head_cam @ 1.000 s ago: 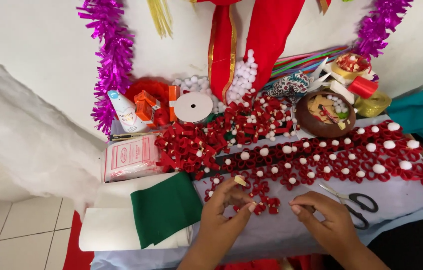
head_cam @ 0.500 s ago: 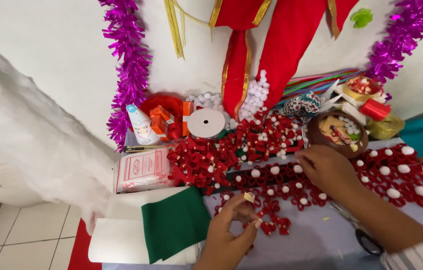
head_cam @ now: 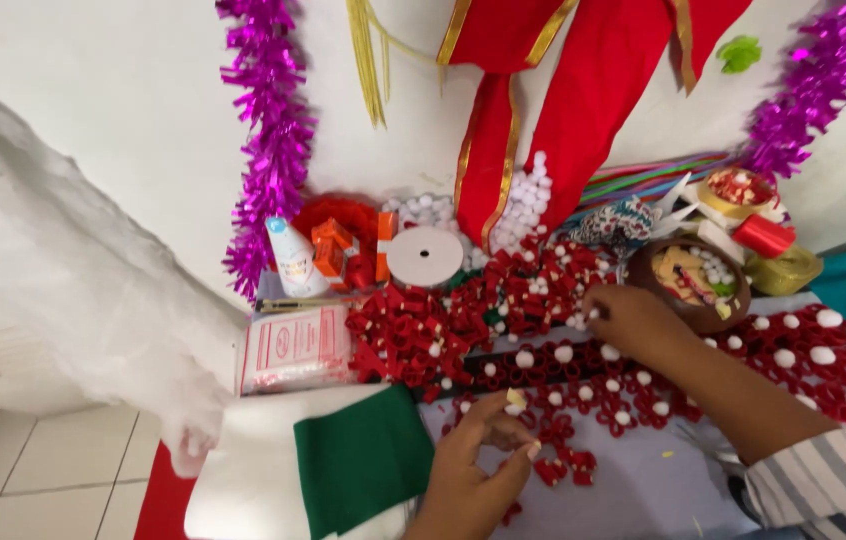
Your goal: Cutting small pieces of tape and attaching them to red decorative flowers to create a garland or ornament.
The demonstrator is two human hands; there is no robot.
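My left hand point(head_cam: 478, 463) rests low on the pale cloth, fingers pinched near a small yellowish piece point(head_cam: 516, 398) and a little red ribbon flower point(head_cam: 558, 432). My right hand point(head_cam: 628, 318) reaches forward over the rows of red ribbon flowers with white pom-pom centres point(head_cam: 793, 358), its fingertips pinching a small white pom-pom point(head_cam: 595, 312) at the edge of the loose pile of red loops and pom-poms point(head_cam: 533, 285). A striped sleeve covers that forearm.
Folded green felt point(head_cam: 358, 455) lies on white felt at left. Behind stand a white ribbon spool point(head_cam: 425, 256), a party cone point(head_cam: 293, 258), a plastic packet point(head_cam: 293, 345), a brown bowl of scraps point(head_cam: 693, 280), tape rolls, purple tinsel point(head_cam: 268, 150) and red cloth on the wall.
My right hand left the near cloth and reached forward-left to the pom-pom pile. The view tilted up, hiding the scissors. My left hand stayed put.
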